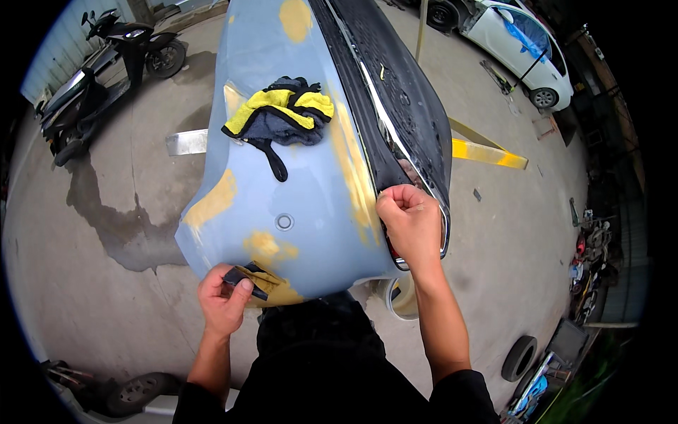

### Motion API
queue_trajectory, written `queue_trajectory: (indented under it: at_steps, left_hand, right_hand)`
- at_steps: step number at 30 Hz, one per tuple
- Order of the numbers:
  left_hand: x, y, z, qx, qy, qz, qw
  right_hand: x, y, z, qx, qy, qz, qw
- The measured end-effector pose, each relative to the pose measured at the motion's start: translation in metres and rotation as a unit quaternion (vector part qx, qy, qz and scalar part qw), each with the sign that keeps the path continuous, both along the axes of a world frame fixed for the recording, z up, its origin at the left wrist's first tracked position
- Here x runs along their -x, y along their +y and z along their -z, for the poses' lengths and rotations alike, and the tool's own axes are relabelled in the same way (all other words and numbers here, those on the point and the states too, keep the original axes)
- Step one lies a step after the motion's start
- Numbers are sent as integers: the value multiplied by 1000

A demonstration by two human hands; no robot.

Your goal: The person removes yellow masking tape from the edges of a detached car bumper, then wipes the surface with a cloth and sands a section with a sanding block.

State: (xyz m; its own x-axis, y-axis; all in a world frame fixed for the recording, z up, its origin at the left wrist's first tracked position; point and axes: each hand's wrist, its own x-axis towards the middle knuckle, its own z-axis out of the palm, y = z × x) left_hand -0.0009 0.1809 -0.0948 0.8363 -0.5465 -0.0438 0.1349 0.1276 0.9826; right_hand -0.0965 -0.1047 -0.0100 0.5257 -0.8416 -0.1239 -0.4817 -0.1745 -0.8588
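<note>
A pale blue car bumper [282,198] with yellow filler patches lies in front of me, its black grille section [402,92] along the right side. My left hand [222,300] presses a dark folded sheet of sandpaper [247,277] against a yellow patch at the bumper's near edge. My right hand [409,222] is closed around the bumper's right edge by the chrome trim. A yellow and dark cloth [282,113] lies on top of the bumper, further away.
A dark scooter [106,71] stands at the back left on wet concrete [113,226]. A white car [519,42] is parked at the back right. A yellow bar [487,152] lies under the bumper. A tyre [519,357] and clutter sit at the right.
</note>
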Motion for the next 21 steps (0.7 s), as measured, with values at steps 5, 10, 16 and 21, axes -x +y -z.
queue_trajectory:
  at_steps: [5, 10, 16, 21]
  left_hand:
    - [2, -1, 5, 6, -11, -14, 1000]
    - [2, -1, -1, -9, -2, -1, 1000]
    - [4, 0, 6, 1, -15, -6, 1000]
    - [2, 0, 6, -5, -15, -8, 1000]
  right_hand:
    - [5, 4, 0, 20, -1, -11, 1000]
    - [0, 1, 0, 18, -9, -1, 1000]
    - [-3, -2, -8, -10, -1, -4, 1000]
    - [15, 4, 1, -45, 7, -2, 999]
